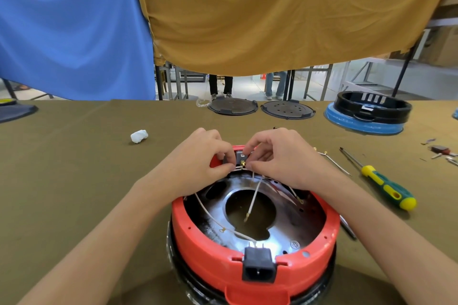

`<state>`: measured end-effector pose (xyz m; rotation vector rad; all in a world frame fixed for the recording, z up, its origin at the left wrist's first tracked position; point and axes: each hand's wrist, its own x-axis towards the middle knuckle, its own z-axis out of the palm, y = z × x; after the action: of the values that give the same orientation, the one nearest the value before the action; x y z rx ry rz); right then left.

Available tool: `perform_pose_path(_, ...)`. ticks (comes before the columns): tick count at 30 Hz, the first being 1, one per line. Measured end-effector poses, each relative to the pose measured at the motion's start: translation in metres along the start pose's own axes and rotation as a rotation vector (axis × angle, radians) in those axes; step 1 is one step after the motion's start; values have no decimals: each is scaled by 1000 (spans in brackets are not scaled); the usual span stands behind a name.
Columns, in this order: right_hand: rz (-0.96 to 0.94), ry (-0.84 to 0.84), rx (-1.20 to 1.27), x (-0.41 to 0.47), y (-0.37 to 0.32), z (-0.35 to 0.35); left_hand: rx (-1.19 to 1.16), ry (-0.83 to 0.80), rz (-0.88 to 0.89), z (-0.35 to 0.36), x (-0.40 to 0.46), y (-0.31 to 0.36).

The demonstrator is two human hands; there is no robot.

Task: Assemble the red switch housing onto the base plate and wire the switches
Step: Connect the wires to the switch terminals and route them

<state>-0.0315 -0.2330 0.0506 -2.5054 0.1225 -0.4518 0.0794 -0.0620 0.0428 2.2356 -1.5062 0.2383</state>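
An olive-brown cloth covers the worktop (pixel 74 181), and behind it hang a blue sheet (pixel 74 27) and a mustard sheet (pixel 272 12); under their hems show metal frame legs and the legs of people standing on a pale floor.

The red switch housing (pixel 205 255) sits at the near middle of the worktop, a ring round a shiny metal base plate (pixel 285 225) with a large central hole. A black power socket (pixel 259 267) is set in the housing's near rim. Beyond the housing's right side, at the far edge, a black ring housing (pixel 371 106) rests on a blue-wrapped part, and left of that lie two dark round plates (pixel 260 108).

Both forearms reach over the housing to its far rim. The left hand (pixel 198 158) has its fingers curled, thumb and forefinger pinched at the small switch (pixel 241 156) mounted there. The right hand (pixel 280 156) likewise pinches with curled fingers at the brass terminal on the switch.

Right of the housing lies a screwdriver (pixel 381 181) with a green and yellow handle, tip pointing away. White wires (pixel 254 197) with brass ends trail from the switch across the base plate. Left of the housing, farther back, sits a crumpled white wad (pixel 139 135).
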Motion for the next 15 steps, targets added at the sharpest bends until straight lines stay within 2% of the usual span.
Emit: perform_pose_path(15, 10, 15, -39, 2, 1, 0, 35, -11, -2, 1, 2, -1)
